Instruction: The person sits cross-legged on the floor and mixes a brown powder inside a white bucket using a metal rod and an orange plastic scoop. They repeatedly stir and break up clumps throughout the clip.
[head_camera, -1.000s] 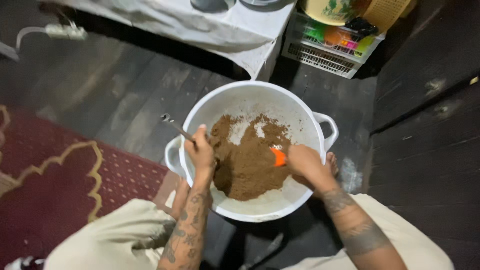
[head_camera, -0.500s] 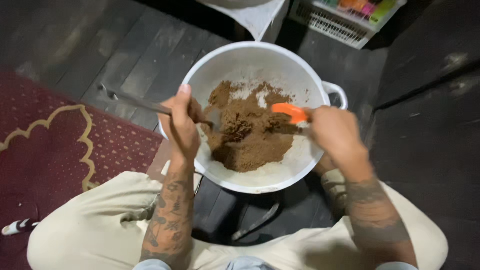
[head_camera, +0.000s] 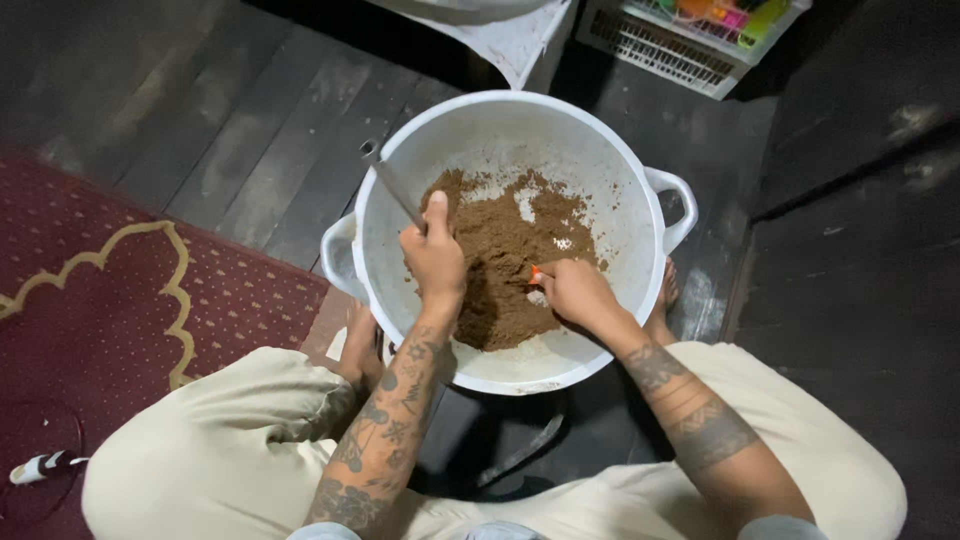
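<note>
Spreading across the left side of the dark plank floor (head_camera: 200, 110) is a maroon rug (head_camera: 90, 290) with a gold scalloped border. A person sits on the floor with pale trousers (head_camera: 220, 450) and knees apart, and a big white two-handled basin (head_camera: 610, 180) stands between the bare feet, just beside the rug's right edge. Inside it a heap of brown crumbly mixture (head_camera: 510, 260) covers the middle and near part of the bottom, with white residue up the walls. At the far edge of the floor are a white table corner (head_camera: 510, 40) and a white slatted basket (head_camera: 660, 50). The left hand (head_camera: 435, 262) is clenched on a metal utensil (head_camera: 392, 182) whose handle slants over the basin's left rim. The right hand (head_camera: 575, 292) grasps an orange tool (head_camera: 537, 276), pressed into the mixture and mostly hidden.
</note>
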